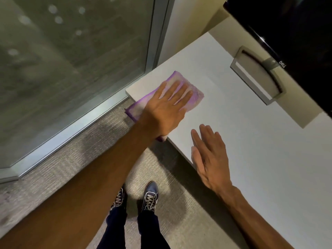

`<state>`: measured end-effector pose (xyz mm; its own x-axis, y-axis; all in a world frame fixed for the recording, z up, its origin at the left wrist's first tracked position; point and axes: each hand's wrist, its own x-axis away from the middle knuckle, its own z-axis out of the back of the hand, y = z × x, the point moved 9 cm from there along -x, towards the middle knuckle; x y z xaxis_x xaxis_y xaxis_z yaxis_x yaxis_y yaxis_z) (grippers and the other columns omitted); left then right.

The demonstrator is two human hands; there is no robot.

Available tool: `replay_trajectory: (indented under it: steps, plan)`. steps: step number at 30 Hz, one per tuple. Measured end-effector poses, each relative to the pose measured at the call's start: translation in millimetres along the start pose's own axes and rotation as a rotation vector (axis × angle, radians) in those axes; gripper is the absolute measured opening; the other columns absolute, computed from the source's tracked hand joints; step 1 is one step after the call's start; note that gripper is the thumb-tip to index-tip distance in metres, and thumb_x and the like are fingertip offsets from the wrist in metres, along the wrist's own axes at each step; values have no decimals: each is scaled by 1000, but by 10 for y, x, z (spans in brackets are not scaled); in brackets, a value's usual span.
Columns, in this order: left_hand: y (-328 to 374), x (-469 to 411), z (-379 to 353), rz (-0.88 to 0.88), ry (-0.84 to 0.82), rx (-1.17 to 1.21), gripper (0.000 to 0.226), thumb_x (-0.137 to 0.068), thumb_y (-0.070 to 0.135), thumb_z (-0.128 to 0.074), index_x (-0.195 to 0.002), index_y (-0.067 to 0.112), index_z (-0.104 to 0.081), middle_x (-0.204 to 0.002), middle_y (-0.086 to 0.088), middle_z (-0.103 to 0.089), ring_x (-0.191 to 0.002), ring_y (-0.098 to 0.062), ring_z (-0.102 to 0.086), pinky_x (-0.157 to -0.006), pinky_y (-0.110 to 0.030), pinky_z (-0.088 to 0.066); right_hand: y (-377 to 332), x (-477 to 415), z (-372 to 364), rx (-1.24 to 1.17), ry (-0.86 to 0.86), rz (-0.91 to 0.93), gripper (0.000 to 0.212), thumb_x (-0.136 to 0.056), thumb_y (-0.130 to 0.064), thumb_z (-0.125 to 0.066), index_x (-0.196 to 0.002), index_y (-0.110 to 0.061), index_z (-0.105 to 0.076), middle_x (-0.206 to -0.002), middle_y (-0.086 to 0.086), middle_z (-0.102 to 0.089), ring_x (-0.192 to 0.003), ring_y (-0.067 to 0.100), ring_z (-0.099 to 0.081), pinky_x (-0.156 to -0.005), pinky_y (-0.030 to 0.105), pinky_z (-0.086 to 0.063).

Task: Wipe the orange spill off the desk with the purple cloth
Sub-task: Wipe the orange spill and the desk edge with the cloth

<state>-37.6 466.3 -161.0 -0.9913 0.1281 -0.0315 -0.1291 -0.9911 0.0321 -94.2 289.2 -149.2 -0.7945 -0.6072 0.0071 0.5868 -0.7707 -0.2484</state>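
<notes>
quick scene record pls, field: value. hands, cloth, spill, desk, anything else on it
left hand: flat, palm down, pressing on the purple cloth
right hand: open, fingers extended, at the desk's near edge, holding nothing
purple cloth: spread near the desk's left corner, part hanging over the edge
orange spill: none visible; could be under the cloth
desk: white, bare surface looks clean
monitor: black, on a grey stand base at the back
floor: carpet, person's shoes visible
</notes>
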Motion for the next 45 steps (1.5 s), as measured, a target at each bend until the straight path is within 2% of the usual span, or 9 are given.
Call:
replay_trajectory:
  steps: [5,14,18,21,24,31,38,42,45]
  plan:
    - [54,-7,28,56,13,36,72,-98,45,17,-159,11,-2,-167,-16,0,-153,-39,0,-120,-61,-12,36,-9,-68,57,-70,-32,54,-107,-45,-28,-159,-29,-29,-170,-1,-19,-159,17,-8,-130,44,-5]
    - [565,126,142,-374,38,10,52,-104,21,-26,-153,5,-30,-159,-20,-29,-147,-43,-27,-116,-59,-30,29,-27,-76,93,-109,-14,58,-108,-51,-19,-159,-27,-32,-169,3,-22,-158,23,-16,-129,48,-12]
    - [312,-55,95,-199,84,13,56,-108,24,-3,-156,5,-25,-161,-19,-23,-150,-39,-20,-119,-57,-26,54,-10,-130,128,-163,-25,58,-108,-53,-18,-162,-34,-13,-172,-2,-3,-159,17,5,-130,43,3]
    - [43,-284,93,42,58,75,53,-109,22,-25,-158,5,-12,-165,-17,-10,-153,-36,-5,-122,-57,-14,28,-35,-120,127,-200,-22,59,-109,-53,-19,-161,-38,2,-171,-3,9,-158,19,16,-128,52,5]
    - [-145,-372,68,237,-7,151,65,-104,50,-9,-160,18,1,-168,-7,5,-154,-29,7,-124,-55,-5,24,-83,-79,119,-178,-23,61,-109,-54,-23,-162,-37,1,-172,0,8,-158,23,13,-127,57,0]
    - [-131,-347,42,282,-156,113,65,-102,53,-6,-160,24,5,-168,-1,11,-154,-27,11,-124,-53,1,70,-208,-133,136,-194,-35,62,-106,-59,-17,-162,-37,-1,-172,-1,7,-158,24,14,-127,59,-2]
    - [517,-105,98,-190,27,63,52,-109,28,-19,-145,3,-48,-154,-21,-38,-145,-43,-32,-114,-61,-33,53,-190,-135,164,-186,-10,65,-106,-59,-18,-163,-31,-5,-172,5,-1,-159,28,5,-125,62,-6]
    - [672,-155,77,-381,-11,95,48,-107,26,-33,-148,6,-43,-158,-17,-33,-149,-37,-27,-119,-55,-28,53,-172,-152,140,-187,-16,65,-106,-59,-16,-163,-29,-5,-172,6,3,-159,27,7,-125,61,-7]
    - [371,-443,163,-182,46,266,50,-109,28,-32,-156,13,-25,-164,-8,-20,-153,-22,-11,-126,-45,-13,34,-166,-97,130,-178,-13,64,-106,-57,-14,-163,-31,0,-172,5,9,-158,27,11,-126,59,-4]
